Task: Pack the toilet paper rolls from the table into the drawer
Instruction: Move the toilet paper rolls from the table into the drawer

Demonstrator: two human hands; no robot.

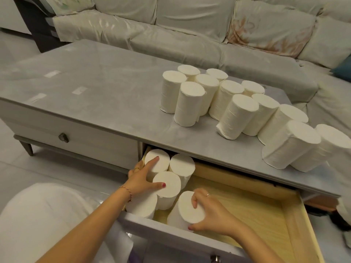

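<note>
Several white toilet paper rolls (237,111) stand upright in a cluster on the right half of the grey table (95,88). Below, the open drawer (262,209) with a light wood bottom holds several upright rolls packed at its left end. My left hand (140,179) reaches between them, fingers spread against the back-left roll (159,158) and the middle roll (169,186). My right hand (210,211) grips the top of the nearest roll (190,207), which stands tilted by the drawer's front wall.
A closed drawer with a dark knob (63,138) is to the left of the open one. A covered sofa (190,29) runs behind and to the right of the table. A white round stool (43,215) sits at lower left. The drawer's right part shows bare wood.
</note>
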